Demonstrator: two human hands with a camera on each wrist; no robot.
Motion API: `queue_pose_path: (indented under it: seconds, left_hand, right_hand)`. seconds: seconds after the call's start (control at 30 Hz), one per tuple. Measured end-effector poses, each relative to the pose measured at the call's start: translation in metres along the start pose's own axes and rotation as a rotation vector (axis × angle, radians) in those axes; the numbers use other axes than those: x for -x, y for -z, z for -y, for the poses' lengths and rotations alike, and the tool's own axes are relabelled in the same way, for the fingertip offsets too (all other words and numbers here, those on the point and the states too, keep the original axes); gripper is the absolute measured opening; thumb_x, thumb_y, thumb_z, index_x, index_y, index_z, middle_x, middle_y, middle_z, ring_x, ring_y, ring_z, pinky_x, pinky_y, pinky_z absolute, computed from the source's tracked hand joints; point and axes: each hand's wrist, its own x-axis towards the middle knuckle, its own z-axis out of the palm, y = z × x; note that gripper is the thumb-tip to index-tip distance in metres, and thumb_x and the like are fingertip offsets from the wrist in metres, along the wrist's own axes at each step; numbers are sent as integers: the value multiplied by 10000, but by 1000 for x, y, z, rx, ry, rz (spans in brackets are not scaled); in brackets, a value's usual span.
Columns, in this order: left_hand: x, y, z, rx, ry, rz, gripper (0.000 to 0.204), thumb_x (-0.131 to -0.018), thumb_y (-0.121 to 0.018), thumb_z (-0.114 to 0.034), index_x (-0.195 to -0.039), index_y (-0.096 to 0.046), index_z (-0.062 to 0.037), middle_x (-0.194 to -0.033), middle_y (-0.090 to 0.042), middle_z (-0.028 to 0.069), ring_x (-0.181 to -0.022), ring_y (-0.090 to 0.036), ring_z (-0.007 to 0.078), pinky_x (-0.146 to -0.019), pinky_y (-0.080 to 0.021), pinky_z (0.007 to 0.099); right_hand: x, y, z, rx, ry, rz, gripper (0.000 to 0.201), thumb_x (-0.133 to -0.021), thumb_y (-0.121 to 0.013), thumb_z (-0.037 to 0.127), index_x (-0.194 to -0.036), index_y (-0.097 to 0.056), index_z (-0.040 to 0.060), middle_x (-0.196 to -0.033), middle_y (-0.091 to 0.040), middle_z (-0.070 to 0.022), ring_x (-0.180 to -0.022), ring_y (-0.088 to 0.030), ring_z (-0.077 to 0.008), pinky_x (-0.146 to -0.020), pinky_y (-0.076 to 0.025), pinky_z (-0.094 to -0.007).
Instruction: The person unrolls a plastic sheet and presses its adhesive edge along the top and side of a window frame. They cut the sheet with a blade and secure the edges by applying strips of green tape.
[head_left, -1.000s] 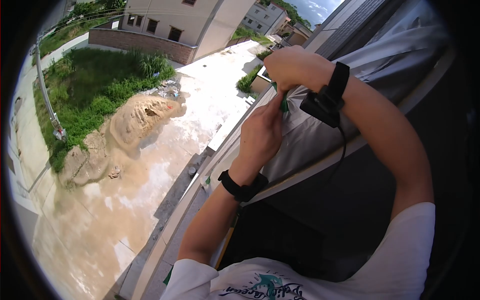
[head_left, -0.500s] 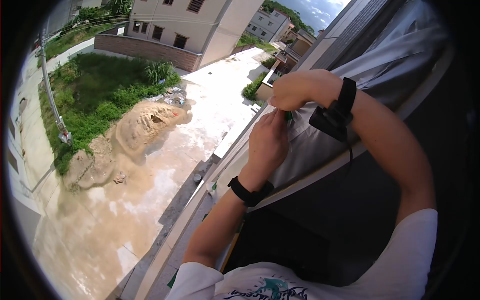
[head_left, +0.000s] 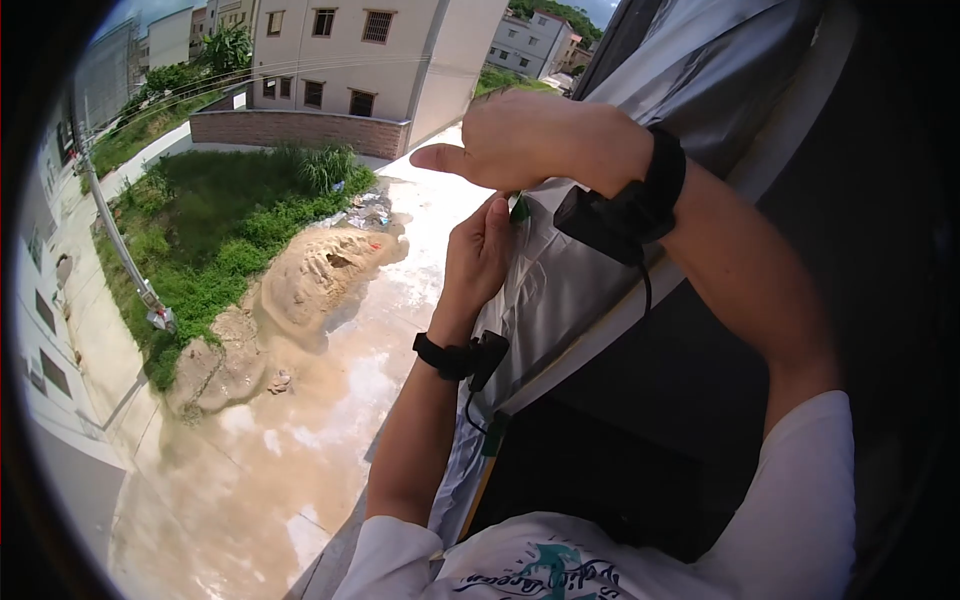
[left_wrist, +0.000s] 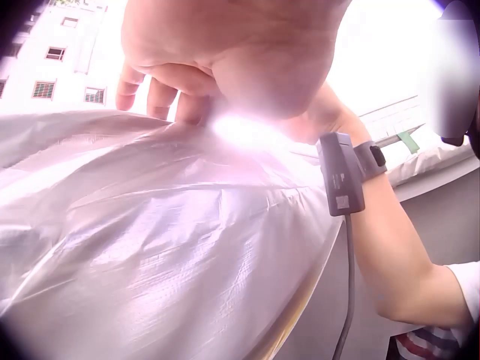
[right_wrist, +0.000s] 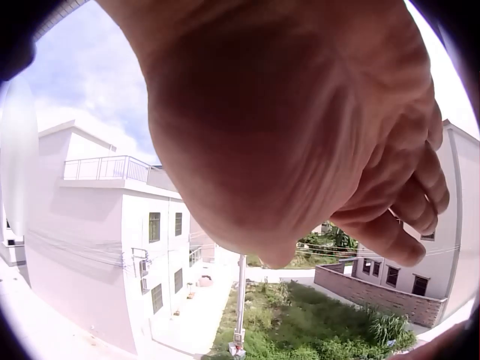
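A silver plastic sheet [head_left: 545,285] stretches over the ledge on the right. At its outer edge is my left hand [head_left: 475,262], the thumb beside a small green strip [head_left: 518,207]. In the left wrist view several fingers [left_wrist: 161,97] of that hand pass over the top edge of the sheet, which hides their tips; glare covers the thumb side. Just above, my right hand [head_left: 530,135] is apart from the left, thumb stretched out to the left. The right wrist view shows its palm with loosely bent fingers [right_wrist: 397,238] and nothing held.
Beyond the ledge the ground lies far below, with a sand heap [head_left: 310,275], grass [head_left: 220,195] and a utility pole [head_left: 118,240]. Houses [head_left: 340,60] stand behind. A cable [left_wrist: 350,285] hangs from the right wrist camera. A pale bar [head_left: 590,340] borders the dark interior.
Both hands met at the green strip earlier. Now the right hand has come away, its thumb extended, while the left stays at the sheet's edge. The head view has shifted.
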Motion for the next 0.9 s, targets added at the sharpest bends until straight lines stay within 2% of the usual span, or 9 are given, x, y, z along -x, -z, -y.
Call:
queue_pose_path:
  seconds: [0.13, 0.33, 0.47, 0.5, 0.6, 0.67, 0.7, 0.77, 0.9]
  left_hand:
    - [-1, -14, -4, -40, -172, 79, 441, -1062, -438, -302, -1312, -526, 50, -1100, -659, 121, -965, -598, 167, -869, -467, 308]
    - [-8, -16, 14, -139, -104, 113, 590, -1069, -334, -432, -1426, -435, 27, -1322, -577, 158, -1235, -516, 206, -1030, -402, 320]
    - [-19, 3, 11, -40, 161, 129, 633, -1065, -309, -476, -1401, -454, 41, -1278, -595, 146, -1175, -544, 206, -1004, -411, 304]
    - [-22, -11, 7, 97, -23, -10, 643, -1064, -300, -490, -1362, -486, 49, -1200, -614, 110, -1082, -561, 185, -948, -436, 301]
    - [-25, -5, 19, -403, 49, -40, 666, -1060, -288, -511, -1288, -546, 59, -1126, -625, 84, -1017, -559, 169, -906, -448, 306]
    - [-29, -10, 16, -219, 41, -63, 700, -1053, -270, -537, -1193, -606, 60, -1088, -648, 96, -999, -569, 172, -900, -447, 299]
    - [-31, -1, 1, -375, 168, 59, 738, -1041, -247, -571, -1347, -512, 46, -1288, -579, 150, -1194, -530, 215, -1021, -404, 323]
    - [-19, 3, -28, -297, 110, 93, 963, -932, -133, -753, -1559, -92, -24, -1609, -152, 221, -1496, -136, 351, -1200, -90, 497]
    - [73, 14, -99, -508, -44, -135, 832, -1001, -116, -640, -1524, -192, 2, -1555, -304, 225, -1449, -277, 356, -1175, -152, 532]
  right_hand:
    - [84, -4, -22, -156, 337, -587, 725, -976, -424, 599, -752, -685, -39, -746, -674, -198, -808, -685, -350, -770, -538, -440]
    - [225, -60, -80, -274, 452, -511, 633, -939, -546, 548, -1009, -674, -67, -1020, -683, -224, -942, -677, -390, -789, -555, -409]
    - [274, -115, -127, -557, 472, -541, 659, -934, -553, 554, -1061, -669, -82, -1089, -678, -247, -1004, -677, -390, -838, -560, -414]
    - [285, -127, -133, -587, 409, -522, 656, -937, -546, 554, -1064, -671, -77, -1085, -680, -245, -999, -678, -389, -833, -560, -413]
    - [309, -165, -147, -683, 352, -479, 659, -944, -528, 562, -1073, -673, -68, -1085, -684, -239, -993, -680, -387, -834, -557, -413]
    - [322, -191, -153, -761, 377, -429, 666, -946, -516, 569, -1080, -674, -64, -1087, -685, -237, -993, -681, -386, -840, -555, -413]
    - [327, -205, -157, -845, 346, -393, 650, -955, -515, 557, -1085, -675, -59, -1096, -685, -232, -1013, -675, -375, -863, -543, -408]
    - [333, -237, -161, -955, 366, -283, 633, -964, -514, 544, -1091, -676, -54, -1104, -684, -227, -1033, -670, -364, -885, -531, -403]
    - [353, -314, -170, -1194, 238, -247, 563, -999, -502, 475, -1083, -676, -53, -1073, -696, -201, -1004, -678, -292, -868, -519, -364]
